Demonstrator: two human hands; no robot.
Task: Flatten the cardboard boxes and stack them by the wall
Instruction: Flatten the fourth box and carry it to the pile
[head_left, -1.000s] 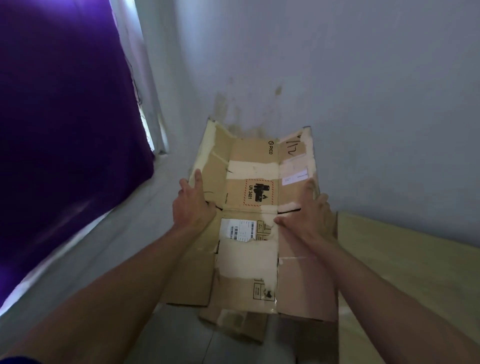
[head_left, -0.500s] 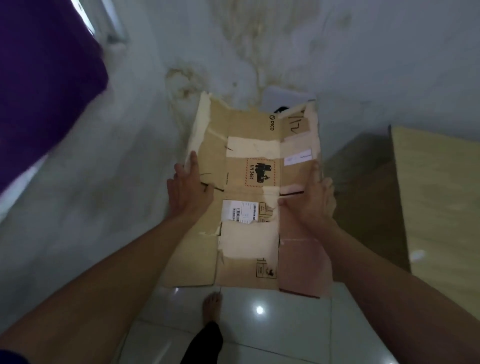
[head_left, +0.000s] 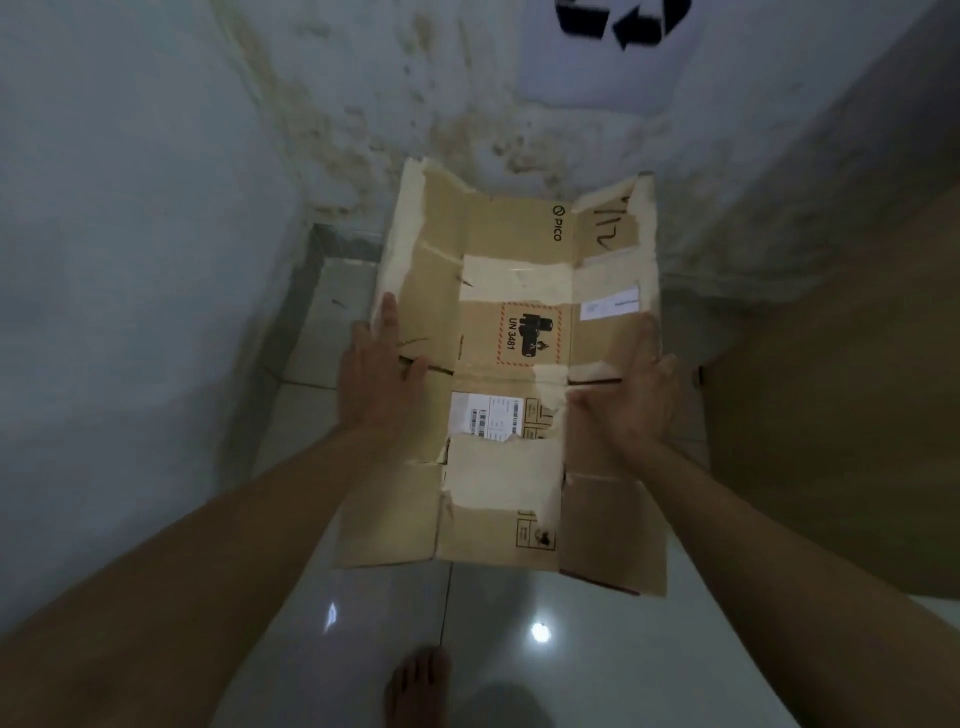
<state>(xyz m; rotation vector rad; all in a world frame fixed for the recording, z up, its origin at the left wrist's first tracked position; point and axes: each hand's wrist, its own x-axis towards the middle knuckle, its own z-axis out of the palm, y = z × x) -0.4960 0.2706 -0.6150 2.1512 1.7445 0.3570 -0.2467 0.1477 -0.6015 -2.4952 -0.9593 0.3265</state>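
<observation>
Head view: we held one flattened cardboard box (head_left: 511, 374) out in front of us, flaps splayed, its far end up near the stained wall (head_left: 156, 182) and its near end over the tiled floor (head_left: 597, 665). We couldn't tell whether the far end touched the wall or the floor.

Our left hand (head_left: 374, 379) gripped the box's left edge about halfway along, thumb on top, fingers behind and hidden. Our right hand (head_left: 636, 395) gripped the right edge at the same level, thumb lying across the top face toward the middle, fingers wrapped round the edge. Both hands were closed on the cardboard, not spread flat.

Box face showed a PICO mark, a UN 3481 hazard label (head_left: 530, 332), a white barcode label (head_left: 485, 415) near the centre, and torn pale strips where tape had come off.

A brown board (head_left: 852, 415) stood along the right, just beside the box's right edge. A sheet with a recycling symbol (head_left: 621, 21) hung on the wall above. Our bare foot (head_left: 418, 686) was on the floor at the bottom edge.
</observation>
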